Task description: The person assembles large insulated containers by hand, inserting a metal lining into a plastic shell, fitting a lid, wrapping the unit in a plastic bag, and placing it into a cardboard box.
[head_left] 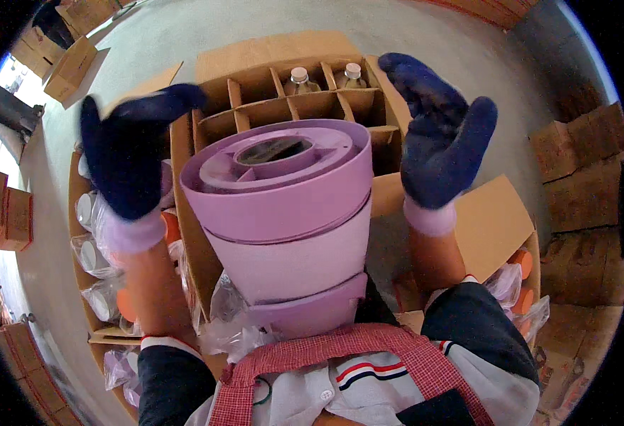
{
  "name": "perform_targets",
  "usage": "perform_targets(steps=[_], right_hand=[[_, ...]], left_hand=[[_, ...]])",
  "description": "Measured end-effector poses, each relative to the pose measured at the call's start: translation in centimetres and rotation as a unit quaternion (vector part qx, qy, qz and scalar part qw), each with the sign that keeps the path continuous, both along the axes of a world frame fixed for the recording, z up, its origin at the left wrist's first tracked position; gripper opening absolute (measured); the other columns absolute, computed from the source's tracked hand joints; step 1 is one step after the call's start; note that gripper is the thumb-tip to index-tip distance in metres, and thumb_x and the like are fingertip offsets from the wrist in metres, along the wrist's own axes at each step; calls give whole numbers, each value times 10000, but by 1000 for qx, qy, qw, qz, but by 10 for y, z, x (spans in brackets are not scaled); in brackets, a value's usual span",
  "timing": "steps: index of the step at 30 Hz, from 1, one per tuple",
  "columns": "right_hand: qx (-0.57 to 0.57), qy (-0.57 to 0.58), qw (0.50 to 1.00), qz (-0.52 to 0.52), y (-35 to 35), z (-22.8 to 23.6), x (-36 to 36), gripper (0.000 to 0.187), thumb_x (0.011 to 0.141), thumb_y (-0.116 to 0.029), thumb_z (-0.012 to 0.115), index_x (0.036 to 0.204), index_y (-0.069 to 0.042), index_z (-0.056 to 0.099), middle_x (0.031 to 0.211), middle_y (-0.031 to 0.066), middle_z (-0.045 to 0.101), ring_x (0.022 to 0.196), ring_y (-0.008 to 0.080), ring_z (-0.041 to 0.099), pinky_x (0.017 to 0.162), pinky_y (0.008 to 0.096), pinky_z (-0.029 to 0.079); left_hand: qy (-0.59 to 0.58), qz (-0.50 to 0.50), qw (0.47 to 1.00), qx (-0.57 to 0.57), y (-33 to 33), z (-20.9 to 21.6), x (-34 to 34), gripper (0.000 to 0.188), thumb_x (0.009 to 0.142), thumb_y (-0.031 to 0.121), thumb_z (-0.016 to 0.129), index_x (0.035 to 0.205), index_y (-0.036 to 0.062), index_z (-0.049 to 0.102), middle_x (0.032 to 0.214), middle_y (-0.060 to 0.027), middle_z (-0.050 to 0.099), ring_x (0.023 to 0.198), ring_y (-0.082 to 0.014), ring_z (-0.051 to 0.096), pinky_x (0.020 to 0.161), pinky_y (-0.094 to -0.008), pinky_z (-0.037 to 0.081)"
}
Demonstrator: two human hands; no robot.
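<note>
A lilac round plastic vessel (290, 248), banded in darker and paler purple, stands tilted close in front of my chest. Its ringed, recessed end (205, 160) faces up; I cannot tell its exact kind. Both hands wear dark blue gloves with lilac cuffs and are raised on either side of it, apart from it. My left hand (131, 153) has its fingers stretched toward the right and its thumb spread. On the other side, my right hand (436, 131) is held palm inward, fingers and thumb apart, with nothing in it. Behind the vessel, a divided cardboard box (262, 113) lies with its flaps spread.
Two capped bottles (299, 83) stand in the box's far compartments. At the left, another carton (77, 263) holds several plastic-wrapped containers. Orange-lidded items (521, 263) sit in a carton at the right. Stacked cardboard boxes (582, 184) line the right side.
</note>
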State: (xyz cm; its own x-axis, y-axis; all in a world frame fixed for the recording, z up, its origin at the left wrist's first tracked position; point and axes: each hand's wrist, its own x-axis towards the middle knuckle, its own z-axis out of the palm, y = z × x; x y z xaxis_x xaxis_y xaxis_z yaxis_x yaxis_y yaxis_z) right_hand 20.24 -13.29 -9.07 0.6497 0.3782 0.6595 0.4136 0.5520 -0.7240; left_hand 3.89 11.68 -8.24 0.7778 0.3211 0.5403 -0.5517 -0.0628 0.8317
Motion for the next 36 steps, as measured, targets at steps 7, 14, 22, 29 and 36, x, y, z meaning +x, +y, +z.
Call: perform_targets(steps=[7,14,22,29,36], right_hand=[[13,-15,985,174,1,-47,0,473,1027,-247,259,826,12,601,888,193,649,852,310,612,852,422,448],[-158,-174,970,60,-6,22,-48,346,943,-264,483,923,31,662,959,199,647,967,292,617,872,375,469],[-194,-177,964,48,8,27,-38,531,1025,-374,305,1108,41,627,1127,179,632,1067,231,602,945,341,453],[-146,49,965,212,15,4,-10,858,942,-634,117,973,53,630,1084,232,631,1074,355,562,1021,411,366],[-41,369,851,373,41,-24,27,754,941,-635,256,1024,0,653,1027,165,675,925,276,638,910,373,471]], left_hand=[[59,-39,998,-2,-68,-28,7,471,990,374,393,1006,-27,639,1027,-227,638,967,-340,617,933,-452,453],[71,-7,995,-67,-31,-41,-7,277,956,149,449,1071,-41,614,1086,-188,640,1092,-247,581,930,-357,471],[57,19,983,173,-29,-20,-5,334,910,154,480,1156,-32,608,1249,-160,577,1167,-295,541,1061,-374,366],[-9,52,937,346,-56,17,-13,264,861,134,566,1088,41,665,1192,-159,609,1176,-272,534,1033,-393,361],[4,151,860,487,-99,55,-10,293,807,112,587,1084,60,667,1139,-134,641,1193,-337,512,1038,-450,356]])
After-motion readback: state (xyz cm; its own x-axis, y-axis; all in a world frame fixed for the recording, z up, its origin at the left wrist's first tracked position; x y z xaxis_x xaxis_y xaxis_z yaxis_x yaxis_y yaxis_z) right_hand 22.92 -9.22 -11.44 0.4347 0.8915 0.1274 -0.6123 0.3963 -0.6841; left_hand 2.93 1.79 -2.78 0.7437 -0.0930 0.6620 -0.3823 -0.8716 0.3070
